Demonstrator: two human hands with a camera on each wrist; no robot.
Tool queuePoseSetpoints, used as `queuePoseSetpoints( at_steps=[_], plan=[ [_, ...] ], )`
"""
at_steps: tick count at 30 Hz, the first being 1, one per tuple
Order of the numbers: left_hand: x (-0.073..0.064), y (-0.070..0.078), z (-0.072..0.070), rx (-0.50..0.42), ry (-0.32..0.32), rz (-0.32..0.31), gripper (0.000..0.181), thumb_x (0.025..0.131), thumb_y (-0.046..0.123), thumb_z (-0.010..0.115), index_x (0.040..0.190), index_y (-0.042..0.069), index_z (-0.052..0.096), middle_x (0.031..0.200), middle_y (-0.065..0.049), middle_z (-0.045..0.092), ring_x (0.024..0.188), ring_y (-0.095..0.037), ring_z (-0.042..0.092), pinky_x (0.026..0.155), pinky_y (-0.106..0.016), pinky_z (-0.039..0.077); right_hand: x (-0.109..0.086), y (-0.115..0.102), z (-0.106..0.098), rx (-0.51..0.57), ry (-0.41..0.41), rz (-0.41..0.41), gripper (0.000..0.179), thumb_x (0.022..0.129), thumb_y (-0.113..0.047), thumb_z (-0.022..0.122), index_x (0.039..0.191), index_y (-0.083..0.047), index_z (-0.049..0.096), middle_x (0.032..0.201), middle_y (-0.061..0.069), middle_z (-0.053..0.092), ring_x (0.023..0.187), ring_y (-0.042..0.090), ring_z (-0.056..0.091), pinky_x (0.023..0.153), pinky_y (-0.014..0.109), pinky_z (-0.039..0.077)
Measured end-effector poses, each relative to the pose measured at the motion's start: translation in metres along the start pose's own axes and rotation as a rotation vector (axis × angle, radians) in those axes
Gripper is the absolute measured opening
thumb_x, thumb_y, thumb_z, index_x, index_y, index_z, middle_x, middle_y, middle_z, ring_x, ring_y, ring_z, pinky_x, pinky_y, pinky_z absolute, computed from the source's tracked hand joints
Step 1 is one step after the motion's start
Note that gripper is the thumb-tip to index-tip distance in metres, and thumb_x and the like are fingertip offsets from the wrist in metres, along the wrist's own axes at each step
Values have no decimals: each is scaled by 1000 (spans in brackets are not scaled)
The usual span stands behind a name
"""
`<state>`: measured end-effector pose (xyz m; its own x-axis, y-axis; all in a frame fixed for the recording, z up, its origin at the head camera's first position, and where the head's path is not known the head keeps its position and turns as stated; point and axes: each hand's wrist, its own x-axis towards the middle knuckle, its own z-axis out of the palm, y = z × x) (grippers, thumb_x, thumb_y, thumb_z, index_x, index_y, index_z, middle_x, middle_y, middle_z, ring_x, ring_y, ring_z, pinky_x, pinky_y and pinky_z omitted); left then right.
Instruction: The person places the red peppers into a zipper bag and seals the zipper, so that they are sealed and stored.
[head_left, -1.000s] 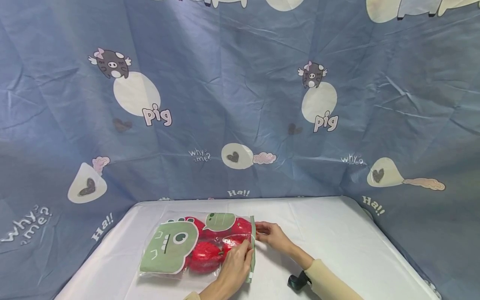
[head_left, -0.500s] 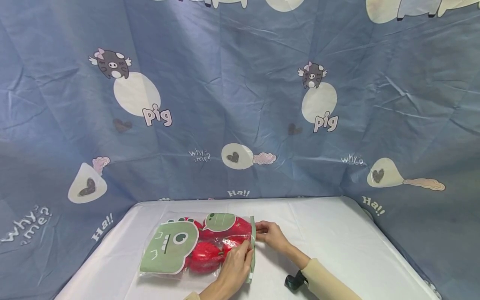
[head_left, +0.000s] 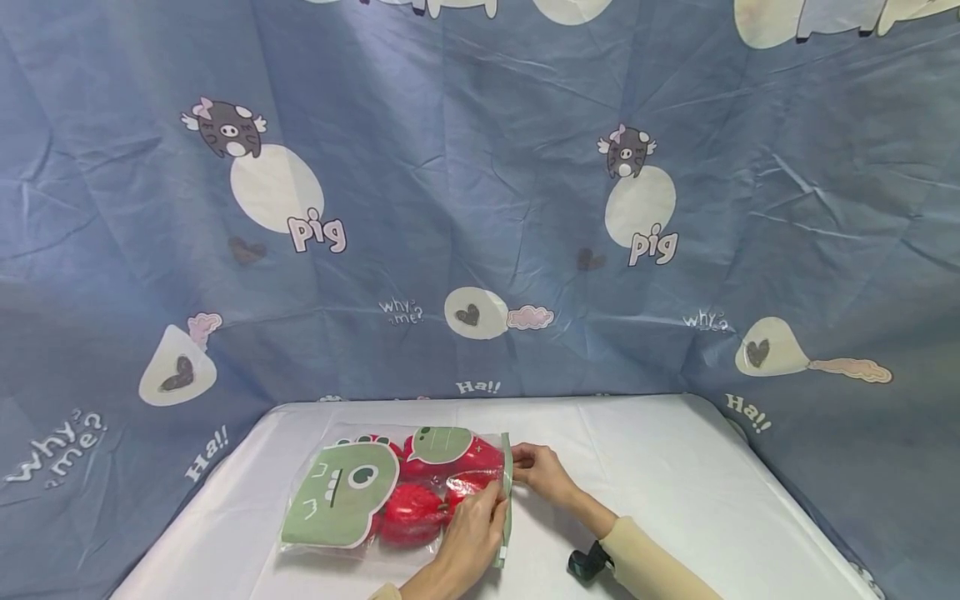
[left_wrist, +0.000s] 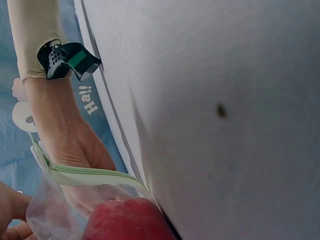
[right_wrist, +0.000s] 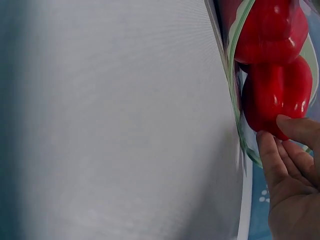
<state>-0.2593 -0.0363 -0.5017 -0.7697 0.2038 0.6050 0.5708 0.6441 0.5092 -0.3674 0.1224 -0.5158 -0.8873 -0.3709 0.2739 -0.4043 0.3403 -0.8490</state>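
A clear zip bag [head_left: 337, 496] with a green dinosaur print lies on the table, its green-edged mouth to the right. Several red bell peppers [head_left: 411, 512] are inside. My left hand [head_left: 468, 533] pinches the near part of the mouth; its fingers [left_wrist: 14, 207] touch clear plastic in the left wrist view. At the far part of the mouth is my right hand [head_left: 547, 477]. In the right wrist view, its thumb and fingers hold the end of a red bell pepper [right_wrist: 275, 95] at the opening. The head view hides those fingertips behind the bag's edge.
A white-covered table [head_left: 675, 483] lies beneath the bag. Blue patterned cloth [head_left: 480, 208] hangs behind and around it. A small dark camera [head_left: 588, 563] is strapped at the right sleeve's cuff.
My right forearm and its wrist camera have shifted slightly left. The upper peppers have moved slightly inside the bag. My left hand keeps its grip on the mouth.
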Motion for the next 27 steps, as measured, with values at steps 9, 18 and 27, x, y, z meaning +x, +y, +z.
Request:
queuePoseSetpoints(
  at_steps=[9, 18, 27],
  plan=[
    [1, 1, 0, -9, -16, -30, 12, 86, 4, 63, 81, 13, 57, 62, 13, 49, 57, 4, 41, 50, -14, 35, 4, 15, 0, -2, 11, 16, 28, 83, -11, 73, 106, 2, 68, 97, 14, 71, 85, 18, 69, 72, 20, 53],
    [2, 1, -1, -12, -28, -41, 13, 87, 5, 64, 80, 14, 57, 63, 13, 52, 57, 4, 42, 50, -14, 36, -3, -2, -5, 0, 35, 17, 20, 83, 1, 69, 103, 5, 67, 95, 19, 71, 86, 27, 71, 72, 23, 55],
    [1, 4, -2, -4, -56, -63, 14, 84, 3, 66, 74, 13, 61, 62, 11, 53, 56, 4, 42, 49, -15, 36, -10, -3, -12, 141, 26, 51, 17, 88, 6, 61, 103, 12, 64, 96, 27, 69, 87, 31, 70, 73, 28, 57]
  ],
)
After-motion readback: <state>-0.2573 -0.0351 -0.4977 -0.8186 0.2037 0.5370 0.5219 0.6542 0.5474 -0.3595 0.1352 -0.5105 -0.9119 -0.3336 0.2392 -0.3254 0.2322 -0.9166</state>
